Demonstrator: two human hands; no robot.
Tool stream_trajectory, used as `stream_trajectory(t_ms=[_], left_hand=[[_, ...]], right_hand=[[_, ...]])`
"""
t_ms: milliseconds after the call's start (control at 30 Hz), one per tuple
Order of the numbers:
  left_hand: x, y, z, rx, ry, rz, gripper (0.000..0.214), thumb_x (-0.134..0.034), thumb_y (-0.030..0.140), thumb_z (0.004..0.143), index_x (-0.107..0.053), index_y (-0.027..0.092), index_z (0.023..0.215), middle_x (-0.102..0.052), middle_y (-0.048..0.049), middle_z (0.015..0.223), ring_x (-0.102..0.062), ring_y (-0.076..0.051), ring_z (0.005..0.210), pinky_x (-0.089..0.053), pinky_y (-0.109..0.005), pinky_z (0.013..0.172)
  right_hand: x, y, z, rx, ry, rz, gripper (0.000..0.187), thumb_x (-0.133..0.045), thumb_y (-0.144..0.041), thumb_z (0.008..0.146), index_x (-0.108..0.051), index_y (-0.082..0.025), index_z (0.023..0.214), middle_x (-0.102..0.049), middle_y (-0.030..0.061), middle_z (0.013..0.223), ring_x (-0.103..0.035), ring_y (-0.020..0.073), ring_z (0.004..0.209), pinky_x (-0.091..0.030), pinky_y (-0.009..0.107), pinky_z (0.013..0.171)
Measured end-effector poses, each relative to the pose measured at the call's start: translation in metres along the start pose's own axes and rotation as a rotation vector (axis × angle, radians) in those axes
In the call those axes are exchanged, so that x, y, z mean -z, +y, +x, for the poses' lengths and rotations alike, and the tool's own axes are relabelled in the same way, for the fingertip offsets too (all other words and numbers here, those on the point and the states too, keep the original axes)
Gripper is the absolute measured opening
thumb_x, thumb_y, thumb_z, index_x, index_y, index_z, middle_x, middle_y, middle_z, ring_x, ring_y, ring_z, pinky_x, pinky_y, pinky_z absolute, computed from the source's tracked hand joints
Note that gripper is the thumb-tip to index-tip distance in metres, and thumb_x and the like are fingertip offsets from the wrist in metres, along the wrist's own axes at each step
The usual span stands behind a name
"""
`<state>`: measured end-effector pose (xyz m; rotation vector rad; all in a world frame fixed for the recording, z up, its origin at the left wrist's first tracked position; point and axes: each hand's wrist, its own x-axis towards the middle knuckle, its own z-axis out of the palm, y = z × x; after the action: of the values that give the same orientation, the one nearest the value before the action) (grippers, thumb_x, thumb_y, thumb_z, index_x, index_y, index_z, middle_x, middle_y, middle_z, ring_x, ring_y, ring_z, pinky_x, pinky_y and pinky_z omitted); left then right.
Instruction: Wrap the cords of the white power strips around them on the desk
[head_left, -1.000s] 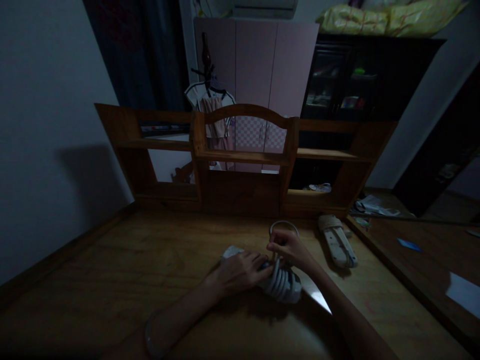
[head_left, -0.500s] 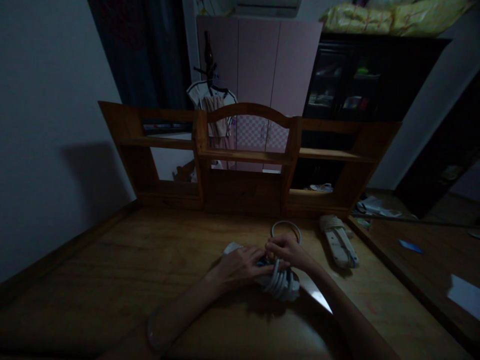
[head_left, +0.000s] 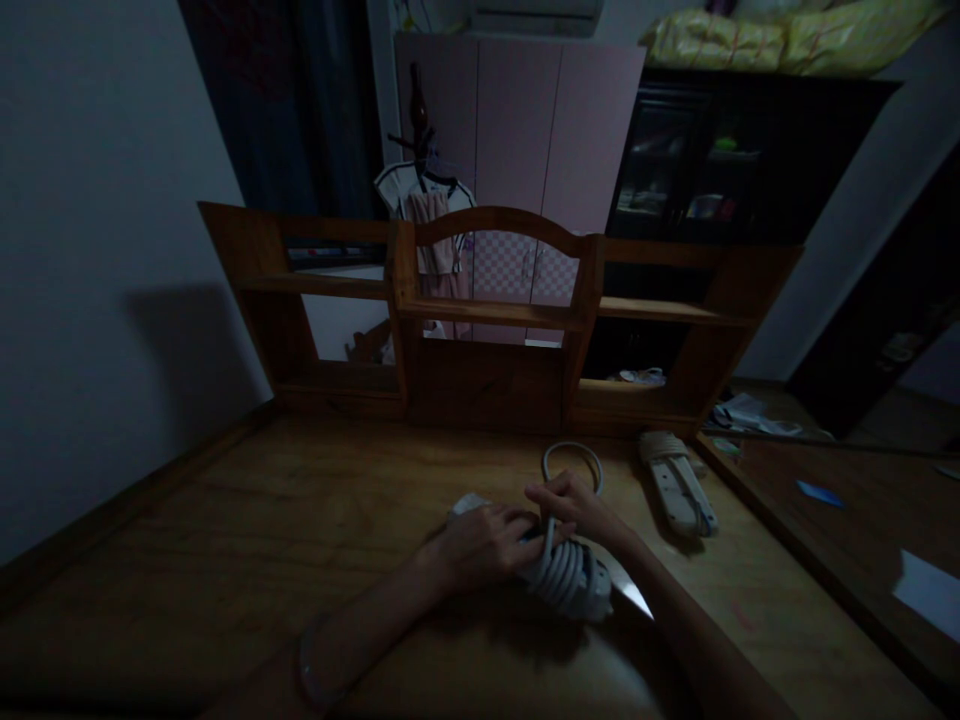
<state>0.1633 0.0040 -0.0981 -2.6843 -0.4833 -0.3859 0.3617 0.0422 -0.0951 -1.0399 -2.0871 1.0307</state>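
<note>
A white power strip (head_left: 598, 592) is held just over the wooden desk, with several turns of its grey-white cord (head_left: 561, 578) wound around it. My left hand (head_left: 484, 545) wraps over the strip's left part, its fingers reaching to the coils. Beyond the coils, my right hand (head_left: 574, 505) is closed on the cord, pinching it near the left fingertips. A loose loop of cord arches up behind the right hand and rests on the desk. Much of the strip is hidden by the left hand.
At the right lies a second power strip (head_left: 679, 490) with its cord wrapped. A wooden shelf unit (head_left: 487, 317) lines the desk's (head_left: 300, 520) far edge. On the lower surface at right are a blue card (head_left: 821, 493) and white paper (head_left: 930, 595).
The wrapped strip has turned, so its right end now shows more and sits slightly lower and further right. My right hand has drawn the cord over it; the left hand shifted slightly.
</note>
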Motion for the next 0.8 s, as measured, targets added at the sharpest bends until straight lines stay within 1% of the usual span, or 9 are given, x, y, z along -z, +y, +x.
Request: stream_trajectory(t_ms=[67, 167, 267, 400, 533, 600, 667, 767, 800], left_hand=[[0.0, 0.0, 0.0, -0.016, 0.006, -0.013, 0.038, -0.033, 0.017, 0.095, -0.04, 0.021, 0.132, -0.063, -0.0071, 0.097, -0.06, -0.019, 0.099, -0.053, -0.032, 0.08], [-0.004, -0.001, -0.001, -0.037, 0.043, -0.012, 0.03, -0.032, 0.017, 0.095, -0.048, 0.014, 0.121, -0.064, -0.0085, 0.098, -0.061, -0.019, 0.095, -0.052, -0.032, 0.081], [-0.009, -0.004, -0.004, 0.0, 0.107, -0.044, 0.027, -0.031, 0.018, 0.095, -0.048, 0.011, 0.115, -0.063, -0.0106, 0.104, -0.06, -0.018, 0.099, -0.05, -0.032, 0.086], [-0.011, -0.008, -0.008, 0.069, 0.165, -0.062, 0.034, -0.034, 0.02, 0.094, -0.039, 0.01, 0.126, -0.062, -0.011, 0.112, -0.058, -0.018, 0.105, -0.049, -0.032, 0.088], [-0.006, -0.008, -0.008, 0.043, 0.138, 0.036, 0.043, -0.036, 0.021, 0.094, -0.032, 0.013, 0.137, -0.062, -0.0112, 0.115, -0.059, -0.02, 0.103, -0.05, -0.034, 0.084], [-0.003, -0.008, -0.006, 0.029, 0.133, 0.069, 0.043, -0.036, 0.02, 0.095, -0.033, 0.016, 0.137, -0.061, -0.0109, 0.116, -0.059, -0.02, 0.103, -0.05, -0.034, 0.084], [-0.001, -0.011, -0.002, 0.035, 0.138, 0.085, 0.042, -0.035, 0.019, 0.095, -0.034, 0.017, 0.137, -0.061, -0.0105, 0.115, -0.059, -0.019, 0.101, -0.05, -0.033, 0.082], [-0.001, -0.017, 0.002, 0.044, 0.114, 0.096, 0.041, -0.035, 0.019, 0.095, -0.035, 0.017, 0.136, -0.063, -0.0087, 0.104, -0.061, -0.017, 0.092, -0.051, -0.03, 0.075], [-0.001, -0.019, 0.002, 0.044, 0.103, 0.09, 0.041, -0.035, 0.019, 0.095, -0.035, 0.017, 0.136, -0.064, -0.0082, 0.101, -0.061, -0.017, 0.09, -0.051, -0.029, 0.073]], right_hand=[[-0.001, 0.0, 0.0, -0.02, -0.012, 0.016, 0.061, -0.05, -0.062, 0.082, -0.036, -0.018, 0.043, -0.025, -0.0058, 0.044, -0.024, 0.0068, 0.043, -0.017, 0.023, 0.042], [-0.001, -0.001, 0.0, -0.067, -0.024, 0.022, 0.059, -0.05, -0.062, 0.083, -0.044, -0.017, 0.045, -0.03, -0.0054, 0.043, -0.027, 0.0071, 0.042, -0.019, 0.023, 0.041], [0.0, 0.0, 0.002, -0.044, -0.019, 0.024, 0.056, -0.05, -0.062, 0.083, -0.052, -0.015, 0.051, -0.037, -0.0045, 0.047, -0.032, 0.0078, 0.045, -0.023, 0.022, 0.043], [-0.001, 0.005, 0.005, -0.068, 0.032, 0.112, 0.052, -0.051, -0.062, 0.082, -0.055, -0.015, 0.06, -0.039, -0.0048, 0.051, -0.035, 0.0085, 0.048, -0.026, 0.021, 0.044], [-0.006, 0.011, 0.007, -0.058, 0.041, 0.147, 0.049, -0.053, -0.06, 0.082, -0.055, -0.015, 0.062, -0.045, -0.004, 0.055, -0.041, 0.0092, 0.05, -0.031, 0.021, 0.046], [-0.002, 0.007, 0.008, -0.003, 0.129, 0.089, 0.043, -0.053, -0.055, 0.083, -0.059, -0.015, 0.071, -0.052, -0.0018, 0.06, -0.048, 0.0115, 0.056, -0.037, 0.022, 0.051], [0.009, -0.008, 0.007, 0.067, 0.317, 0.025, 0.035, -0.053, -0.05, 0.085, -0.062, -0.016, 0.085, -0.059, 0.0012, 0.07, -0.055, 0.0148, 0.064, -0.044, 0.025, 0.058], [0.032, -0.05, -0.009, 0.218, 0.611, -0.037, 0.03, -0.047, -0.041, 0.091, -0.06, -0.018, 0.104, -0.065, 0.0079, 0.095, -0.061, 0.0212, 0.088, -0.048, 0.033, 0.077], [0.04, -0.066, -0.019, 0.277, 0.666, -0.058, 0.031, -0.041, -0.039, 0.094, -0.057, -0.019, 0.112, -0.064, 0.0101, 0.105, -0.06, 0.0226, 0.096, -0.048, 0.035, 0.08]])
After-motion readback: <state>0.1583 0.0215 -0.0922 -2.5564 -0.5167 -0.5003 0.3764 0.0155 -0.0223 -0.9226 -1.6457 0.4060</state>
